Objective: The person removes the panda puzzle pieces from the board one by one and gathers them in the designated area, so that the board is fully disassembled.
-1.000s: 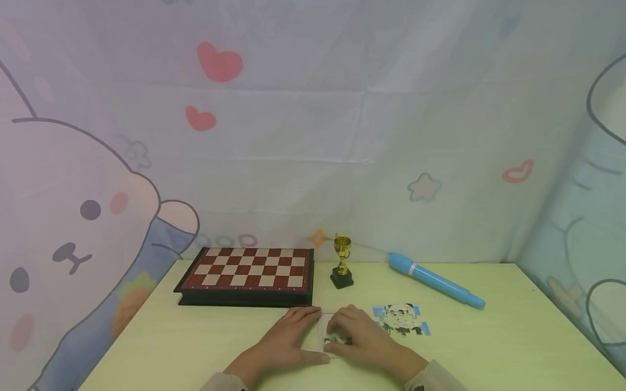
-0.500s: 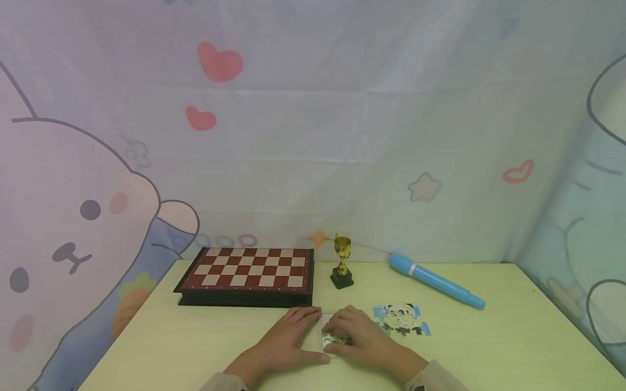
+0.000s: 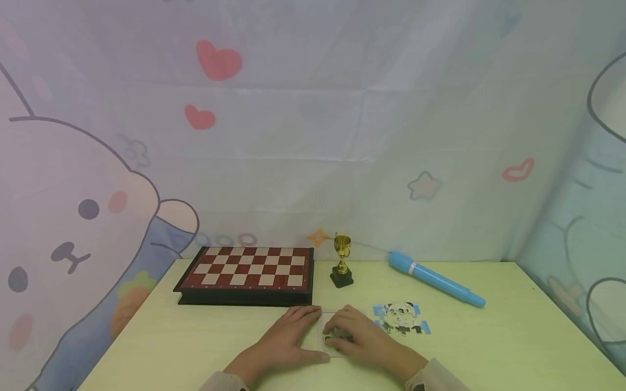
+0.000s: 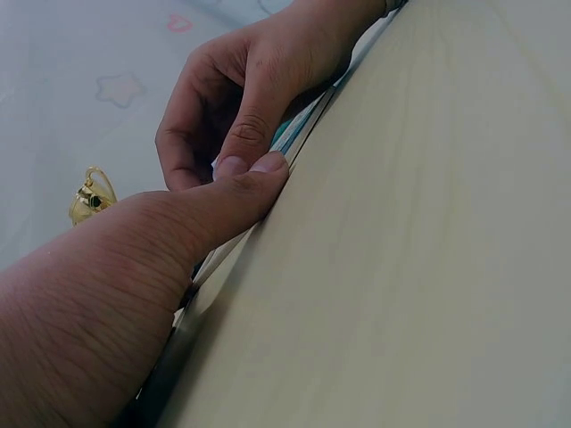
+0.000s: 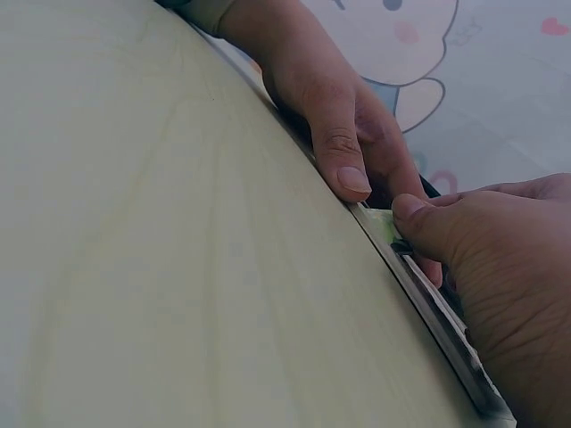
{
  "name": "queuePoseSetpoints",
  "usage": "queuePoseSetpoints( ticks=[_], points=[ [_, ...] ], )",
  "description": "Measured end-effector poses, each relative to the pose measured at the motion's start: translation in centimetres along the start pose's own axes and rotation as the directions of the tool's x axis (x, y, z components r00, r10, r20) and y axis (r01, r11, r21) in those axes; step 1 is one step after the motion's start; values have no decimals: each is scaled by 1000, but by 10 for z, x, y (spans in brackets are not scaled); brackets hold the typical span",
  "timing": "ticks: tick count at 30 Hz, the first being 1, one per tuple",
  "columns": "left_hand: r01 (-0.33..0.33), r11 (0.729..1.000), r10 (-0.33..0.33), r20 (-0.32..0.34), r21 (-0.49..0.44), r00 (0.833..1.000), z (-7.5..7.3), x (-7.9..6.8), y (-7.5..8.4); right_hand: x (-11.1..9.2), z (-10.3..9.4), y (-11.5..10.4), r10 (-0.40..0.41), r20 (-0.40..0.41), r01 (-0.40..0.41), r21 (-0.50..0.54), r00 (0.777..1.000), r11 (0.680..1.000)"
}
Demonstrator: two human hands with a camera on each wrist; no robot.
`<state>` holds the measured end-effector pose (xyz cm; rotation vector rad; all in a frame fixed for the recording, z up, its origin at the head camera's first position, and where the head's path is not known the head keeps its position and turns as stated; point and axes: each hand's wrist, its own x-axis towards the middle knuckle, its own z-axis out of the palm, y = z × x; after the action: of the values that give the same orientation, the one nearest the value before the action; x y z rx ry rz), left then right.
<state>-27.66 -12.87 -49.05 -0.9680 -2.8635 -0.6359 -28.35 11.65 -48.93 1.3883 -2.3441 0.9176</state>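
Observation:
My left hand (image 3: 286, 339) spans the left side of a flat, pale puzzle tray (image 3: 329, 316), fingers at its far edge and thumb at its near edge. Inside the tray, my right hand (image 3: 367, 339) has its thumb and bent fingers on a green, black and white puzzle piece (image 3: 331, 336), largely hidden beneath them. From the left wrist view, the right thumb (image 4: 247, 134) comes down close to the left thumb tip at the tray's edge. A bit of light green print (image 5: 384, 221) shows between the hands in the right wrist view.
Right of the tray lies a group of joined panda puzzle pieces (image 3: 402, 319). A chessboard box (image 3: 249, 271) stands back left, a small gold trophy (image 3: 342, 260) behind the tray, and a big blue pen (image 3: 435, 279) at back right. A printed cloth (image 3: 313, 136) hangs behind the table.
The right fingers have shifted slightly over the tray, and the piece under them shows at a changed angle. The left hand stays in place.

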Motion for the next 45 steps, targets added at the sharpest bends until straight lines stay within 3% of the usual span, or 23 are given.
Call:
queuePoseSetpoints(
  ticks=[4,10,18,27,36,41,45],
  points=[
    [1,1000,-1,2,-3,1000,-1,0,1,0,-1,-2,6,3,-6,37,1000,999],
    [1,1000,-1,12,-1,1000,-2,-1,2,0,1,0,-25,-56,30,91,998,995],
    [4,1000,-4,18,-6,1000,-2,-1,1,1,2,0,42,-58,-33,152,997,988],
    [2,1000,-2,10,8,1000,-2,-1,1,-4,0,10,26,-140,-13,88,990,996],
    [3,1000,-3,15,7,1000,-2,0,4,-21,-17,17,80,-164,-70,68,983,995],
    [21,1000,-22,22,4,1000,-2,0,5,-39,-28,22,81,-174,-68,85,981,994],
    [19,1000,-19,23,8,1000,-3,-1,4,-55,-40,27,33,-198,-18,73,980,997]
  ],
)
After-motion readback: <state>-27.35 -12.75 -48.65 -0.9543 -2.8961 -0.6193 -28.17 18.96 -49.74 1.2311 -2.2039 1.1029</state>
